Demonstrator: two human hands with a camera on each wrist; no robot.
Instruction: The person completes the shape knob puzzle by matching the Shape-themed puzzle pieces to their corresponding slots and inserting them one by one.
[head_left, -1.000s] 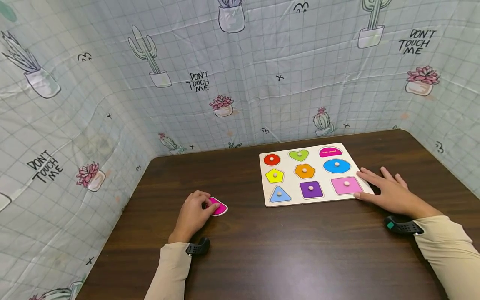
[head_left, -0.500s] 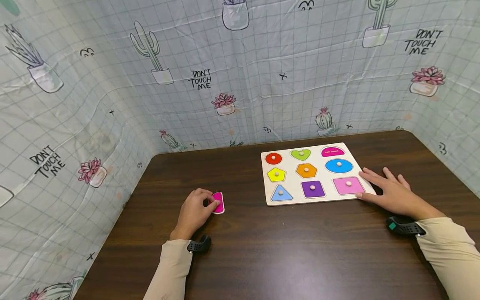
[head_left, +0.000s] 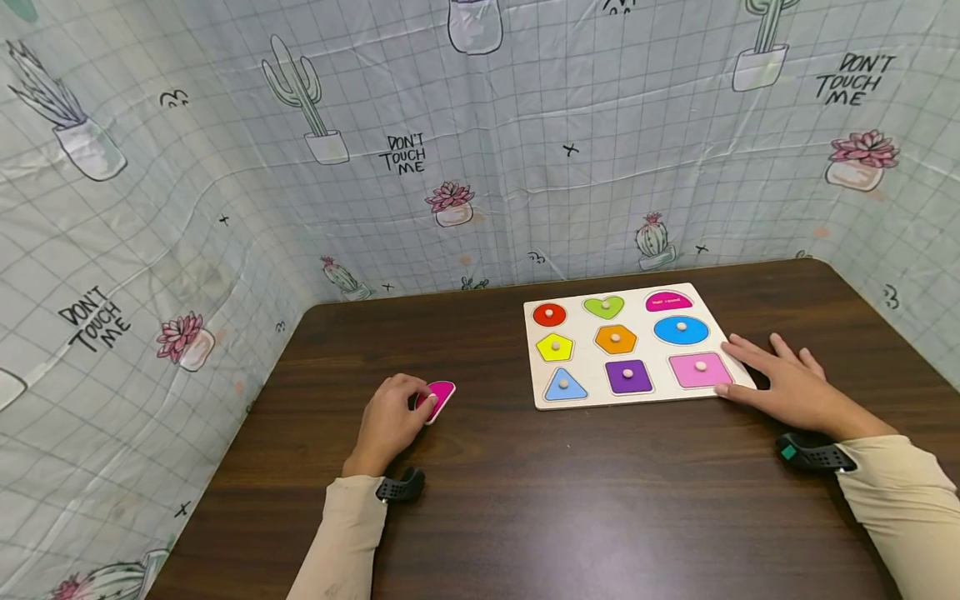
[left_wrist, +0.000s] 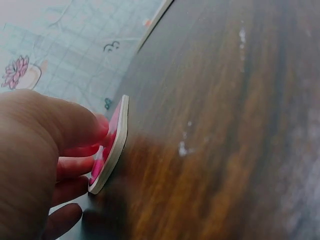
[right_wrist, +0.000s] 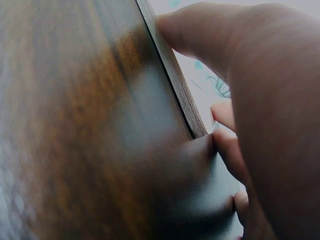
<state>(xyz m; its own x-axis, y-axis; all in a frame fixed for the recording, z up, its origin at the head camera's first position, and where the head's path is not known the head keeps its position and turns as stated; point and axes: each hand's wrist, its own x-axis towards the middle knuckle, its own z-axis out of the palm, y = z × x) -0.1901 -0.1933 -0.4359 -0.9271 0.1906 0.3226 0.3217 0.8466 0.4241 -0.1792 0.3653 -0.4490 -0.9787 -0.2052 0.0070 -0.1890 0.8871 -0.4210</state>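
In the head view my left hand point(head_left: 388, 421) pinches a magenta half-round puzzle piece point(head_left: 442, 393) by its knob, left of the board. The left wrist view shows the piece's pale wooden edge point(left_wrist: 116, 154) tilted close over the table; whether it touches is hard to tell. My right hand point(head_left: 787, 385) lies with spread fingers at the right edge of the white wooden puzzle board point(head_left: 587, 332), thumb at its near corner. Several knobbed shapes sit in the board, among them a blue oval point(head_left: 671, 331) and a pink rectangle point(head_left: 686, 372). Its half-round slot point(head_left: 663, 303) at the back right holds no knobbed piece.
The dark wooden table point(head_left: 540, 492) extends in front of and between the hands. A white grid-patterned curtain point(head_left: 517, 183) with cactus prints hangs along the table's back and sides. Each wrist wears a black band point(head_left: 402, 485).
The magenta piece has turned in my left fingers, so its tilt and visible outline differ. My right hand stays at the board's edge. The head view has shifted slightly.
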